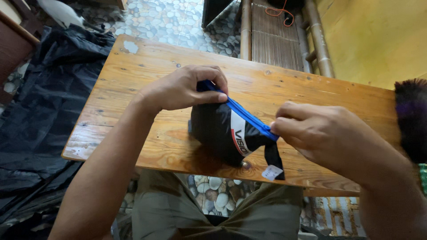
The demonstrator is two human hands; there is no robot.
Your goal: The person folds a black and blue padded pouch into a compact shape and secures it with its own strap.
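A small black pouch (218, 131) with a blue zipper edge and a white-and-red stripe rests on a wooden table (133, 80). My left hand (182, 89) pinches the far end of the blue zipper at the pouch's top. My right hand (316, 133) pinches the near end of the zipper, where a black strap with a white tag (272, 172) hangs down. The zipper band is stretched taut between both hands.
A large black plastic sheet (44, 115) lies on the pebble floor at the left. Bamboo furniture (275, 35) stands beyond the table, beside a yellow wall (382, 40). A dark fuzzy object (411, 118) sits at the right edge.
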